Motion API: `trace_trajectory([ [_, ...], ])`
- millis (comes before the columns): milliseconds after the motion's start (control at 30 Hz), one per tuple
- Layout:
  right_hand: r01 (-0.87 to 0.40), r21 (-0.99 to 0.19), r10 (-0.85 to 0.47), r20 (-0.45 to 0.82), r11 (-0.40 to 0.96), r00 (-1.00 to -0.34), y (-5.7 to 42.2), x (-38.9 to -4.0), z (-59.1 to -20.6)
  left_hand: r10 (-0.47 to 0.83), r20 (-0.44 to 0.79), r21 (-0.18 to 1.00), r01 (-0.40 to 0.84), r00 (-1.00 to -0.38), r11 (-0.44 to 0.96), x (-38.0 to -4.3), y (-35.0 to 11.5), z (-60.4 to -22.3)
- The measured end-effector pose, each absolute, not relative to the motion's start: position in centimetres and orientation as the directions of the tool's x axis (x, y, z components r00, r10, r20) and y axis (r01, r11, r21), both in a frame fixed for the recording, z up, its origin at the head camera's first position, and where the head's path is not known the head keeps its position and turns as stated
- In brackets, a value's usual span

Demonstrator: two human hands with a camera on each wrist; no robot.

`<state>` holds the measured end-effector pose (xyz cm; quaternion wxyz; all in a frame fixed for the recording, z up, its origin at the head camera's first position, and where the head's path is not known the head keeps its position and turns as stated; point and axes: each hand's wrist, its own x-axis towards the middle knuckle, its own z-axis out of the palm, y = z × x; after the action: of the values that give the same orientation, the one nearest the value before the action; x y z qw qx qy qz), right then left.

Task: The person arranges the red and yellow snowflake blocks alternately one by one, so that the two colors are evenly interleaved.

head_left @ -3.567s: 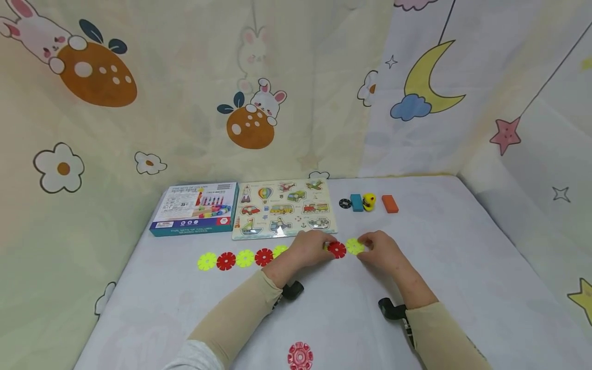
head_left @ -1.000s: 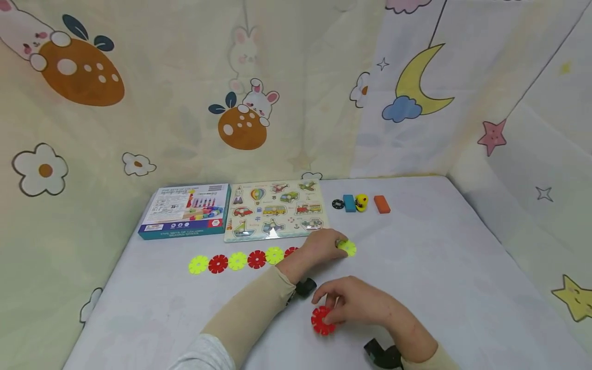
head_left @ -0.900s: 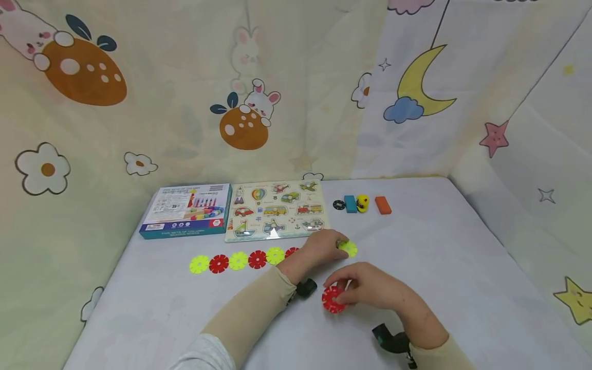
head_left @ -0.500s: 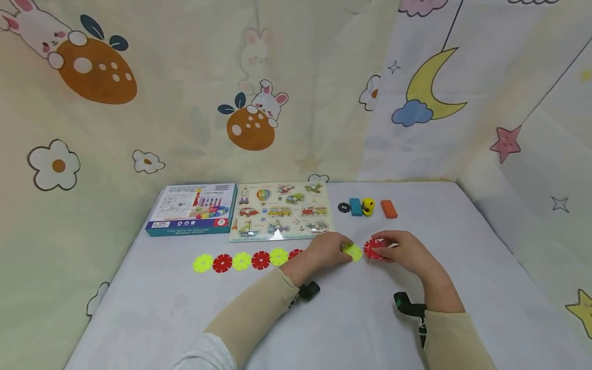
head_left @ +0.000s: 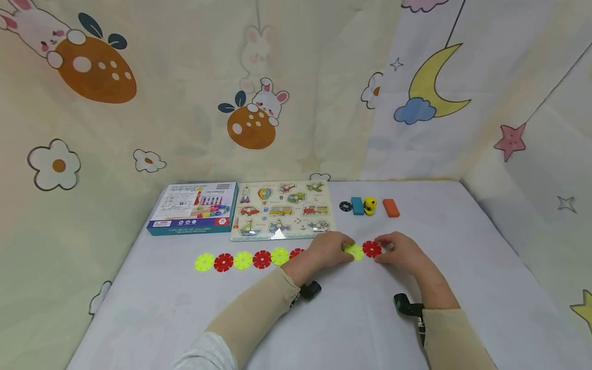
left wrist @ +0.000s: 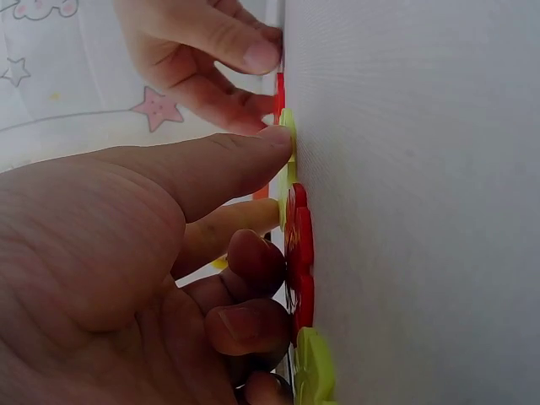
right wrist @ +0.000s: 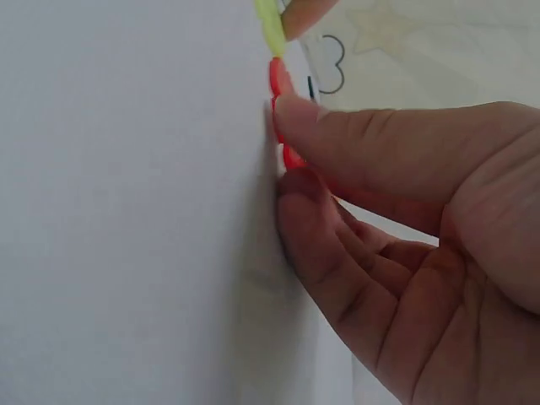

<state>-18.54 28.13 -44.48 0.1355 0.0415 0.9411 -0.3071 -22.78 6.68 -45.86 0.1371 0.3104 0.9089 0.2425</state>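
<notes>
Notched flower-shaped plastic discs, yellow-green and red in turn, form a row across the table. Its left end is a yellow-green disc. My left hand covers part of the row and pinches the edges of a yellow-green disc between thumb and index finger. A red disc lies under its other, curled fingers in the left wrist view. At the right end my right hand pinches a red disc by its right side, flat against the neighbouring yellow-green one. Whether these two discs interlock, I cannot tell.
Behind the row lie a boxed set and a vehicle puzzle board. Farther right are a black round token, a blue block, a small yellow duck and an orange block. A printed cloth wall stands behind.
My right hand has carried the red disc from the table's front up to the row's right end and set it against the yellow-green disc. My left hand has stayed on that disc.
</notes>
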Motion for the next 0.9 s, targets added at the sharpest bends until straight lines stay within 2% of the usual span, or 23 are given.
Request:
trace_trajectory([
  [333, 0.116, -0.545, -0.044, -0.271, 0.831, -0.961, 28.9, -18.6, -44.8, 0.659, -0.071, 0.499, 0.546, -0.748, 0.673, -22.6, 7.1, -46.1],
  [633, 0.147, -0.565, -0.034, -0.297, 0.812, -0.954, 28.9, -18.3, -44.8, 0.691, -0.088, 0.419, 0.603, -0.718, 0.68, -22.5, 7.0, -45.8],
  [900, 0.166, -0.6, -0.032, -0.305, 0.782, -0.952, 28.5, -18.4, -45.4, 0.68, -0.093, 0.406, 0.596, -0.727, 0.693, -22.6, 6.7, -46.9],
])
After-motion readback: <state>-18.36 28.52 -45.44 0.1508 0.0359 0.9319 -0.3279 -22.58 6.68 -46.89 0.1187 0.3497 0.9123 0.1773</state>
